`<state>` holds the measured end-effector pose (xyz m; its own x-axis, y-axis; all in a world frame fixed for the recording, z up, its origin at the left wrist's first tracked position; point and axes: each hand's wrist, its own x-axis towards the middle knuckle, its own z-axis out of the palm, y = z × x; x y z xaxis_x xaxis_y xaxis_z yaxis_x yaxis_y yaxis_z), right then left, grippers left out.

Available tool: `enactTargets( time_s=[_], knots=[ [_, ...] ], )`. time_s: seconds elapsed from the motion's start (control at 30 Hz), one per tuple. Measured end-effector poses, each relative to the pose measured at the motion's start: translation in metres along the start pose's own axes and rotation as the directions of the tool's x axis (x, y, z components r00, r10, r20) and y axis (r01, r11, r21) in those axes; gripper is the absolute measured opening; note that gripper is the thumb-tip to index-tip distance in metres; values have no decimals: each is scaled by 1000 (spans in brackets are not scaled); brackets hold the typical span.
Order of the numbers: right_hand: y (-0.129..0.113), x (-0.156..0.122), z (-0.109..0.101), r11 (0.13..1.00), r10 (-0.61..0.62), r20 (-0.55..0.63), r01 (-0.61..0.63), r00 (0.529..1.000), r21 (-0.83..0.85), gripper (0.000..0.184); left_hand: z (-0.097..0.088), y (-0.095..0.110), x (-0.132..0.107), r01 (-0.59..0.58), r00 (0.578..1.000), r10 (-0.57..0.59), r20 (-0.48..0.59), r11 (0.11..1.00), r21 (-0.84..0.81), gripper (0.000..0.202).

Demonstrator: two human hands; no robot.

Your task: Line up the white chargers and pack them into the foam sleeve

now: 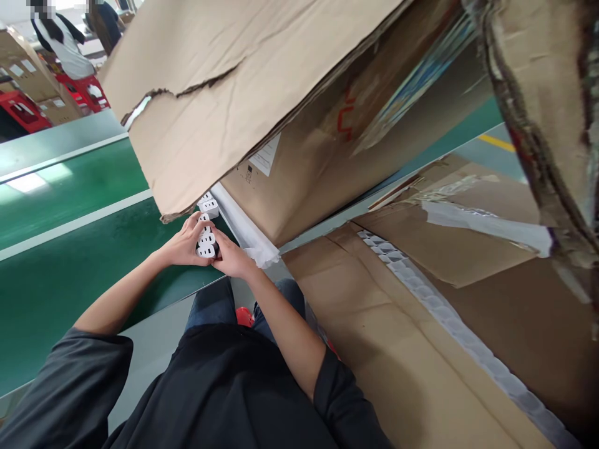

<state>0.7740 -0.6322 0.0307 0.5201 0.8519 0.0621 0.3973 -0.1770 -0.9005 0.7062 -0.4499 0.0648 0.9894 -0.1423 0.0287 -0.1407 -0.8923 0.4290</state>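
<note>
- Count, from where I stand: min. 5 white adapters [206,239] vis.; exact no. can't be told, fingers cover part. 2 bare hands, 1 lg. carton [299,181], 1 open carton [355,324], 2 co-workers [63,43] in bkgd., upper L.
- Adapters: hard, smooth plastic, rounded blocks, dark slots in the faces; set close tog. in a row.
- Work surface [93,280]: green, smooth, slightly glossy, pale strip along it.
- Lg. carton: brown cardboard, red marking, 1 white label [266,156]. Torn flap [262,62] above it, ragged split, frayed edge.
- Open carton, person's R side: creased cardboard; white divider [449,324] inside w/ repeated cells.
- White wrap [250,234]: thin, crumpled, betw. adapters & lg. carton.
- Hands: left hand [182,243] curled round adapters' L side, right hand [230,254] round R side; fingers bent in, gripping the near part of the row betw. them.
- Location: adapters on green surface, near ones betw. both hands, 2 or so just beyond fingertips, by flap's lower corner.
</note>
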Motion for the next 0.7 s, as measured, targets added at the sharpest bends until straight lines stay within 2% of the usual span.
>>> enactTargets(
  time_s=[0.1,0.17,0.2,0.23,0.3,0.33,0.4,0.47,0.57,0.63,0.7],
  knots=[
    [-8,3,0,999,-49,1,49,999,-19,95,-3,-7,-5,21,997,-28,-68,994,-105,87],
    [-16,6,-2,997,-67,14,68,998,-34,92,-6,-16,-10,44,993,-73,-97,961,-272,87],
    [-21,7,-2,996,-77,17,78,997,-40,90,-7,-21,-13,54,989,-104,-104,915,-400,88],
    [-25,9,-2,995,-91,17,92,996,-45,88,-7,-26,-16,61,984,-142,-106,835,-547,89],
    [-33,13,-2,989,-138,15,138,990,-46,85,-8,-34,-24,61,970,-225,-94,595,-801,92],
    [-36,15,-2,984,-171,15,171,985,-42,83,-8,-36,-27,48,960,-265,-91,477,-878,93],
    [-39,19,0,968,-247,4,247,969,-51,78,-7,-39,-34,20,939,-329,-97,335,-942,95],
    [-40,23,3,939,-326,-54,317,944,-137,68,-8,-39,-38,16,924,-368,-102,304,-953,98],
    [-39,28,4,860,-410,-127,336,903,-385,56,-9,-38,-41,39,925,-374,-67,271,-962,103],
    [-40,31,1,783,-452,-53,367,891,-502,53,-7,-38,-42,45,937,-349,-19,173,-984,103],
    [-43,33,-3,706,-487,104,461,867,-538,51,-5,-38,-43,48,947,-318,35,33,-998,100]
  ],
)
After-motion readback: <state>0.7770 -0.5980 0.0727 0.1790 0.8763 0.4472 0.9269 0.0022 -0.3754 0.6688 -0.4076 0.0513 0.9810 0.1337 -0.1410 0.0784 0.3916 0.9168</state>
